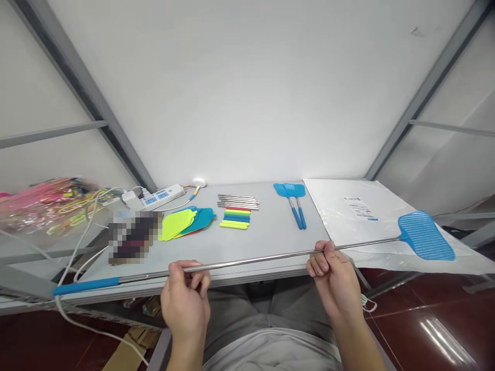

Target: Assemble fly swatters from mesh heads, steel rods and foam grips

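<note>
The left hand (185,301) and right hand (337,278) gripped the rod (247,262) well apart, likely for balance, its handle (87,286) beyond the left fingers (177,274), mesh (425,235) beyond the right.

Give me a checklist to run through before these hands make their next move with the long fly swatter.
1. Left hand grip: ok, closed around the telescopic metal rod toward the handle end.
2. Right hand grip: ok, fingers on the rod toward the head end.
3. Blue swatter head on the rod: ok, joined by its neck; tightness cannot tell.
4. Blue handle on the opposite end: ok.
5. Handle clear of the white cable: cannot tell; they overlap in view, contact unclear.
6. Loose swatter heads away from the hands: ok, piled farther back on the table.
</note>
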Demonstrator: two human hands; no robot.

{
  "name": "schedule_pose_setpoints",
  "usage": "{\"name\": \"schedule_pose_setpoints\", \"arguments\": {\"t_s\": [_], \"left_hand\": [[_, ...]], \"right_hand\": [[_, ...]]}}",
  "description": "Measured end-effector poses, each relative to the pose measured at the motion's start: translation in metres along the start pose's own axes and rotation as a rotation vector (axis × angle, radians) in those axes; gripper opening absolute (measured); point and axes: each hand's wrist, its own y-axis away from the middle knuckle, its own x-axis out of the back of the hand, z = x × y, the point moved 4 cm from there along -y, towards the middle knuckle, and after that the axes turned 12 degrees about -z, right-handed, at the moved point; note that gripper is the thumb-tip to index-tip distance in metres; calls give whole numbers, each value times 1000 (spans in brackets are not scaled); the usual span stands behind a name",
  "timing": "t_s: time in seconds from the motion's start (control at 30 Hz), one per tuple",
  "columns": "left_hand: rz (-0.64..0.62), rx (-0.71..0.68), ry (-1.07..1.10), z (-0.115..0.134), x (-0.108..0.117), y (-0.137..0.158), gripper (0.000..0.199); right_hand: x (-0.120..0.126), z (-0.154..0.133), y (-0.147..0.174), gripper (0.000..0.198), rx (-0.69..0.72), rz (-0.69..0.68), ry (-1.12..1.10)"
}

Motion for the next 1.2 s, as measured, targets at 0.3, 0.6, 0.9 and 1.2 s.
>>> {"name": "schedule_pose_setpoints", "arguments": {"t_s": [0.3, 0.6, 0.9, 1.2], "left_hand": [[24, 165, 156, 1, 18, -17, 22], [6, 150, 278, 16, 34, -32, 23], [158, 22, 297, 26, 53, -33, 28], [247, -33, 264, 16, 42, -23, 33]], "right_hand": [[40, -15, -14, 30, 100, 118, 2], [91, -39, -21, 25, 199, 259, -68], [112, -55, -12, 33, 229, 372, -11], [89, -30, -16, 26, 174, 216, -77]]}}
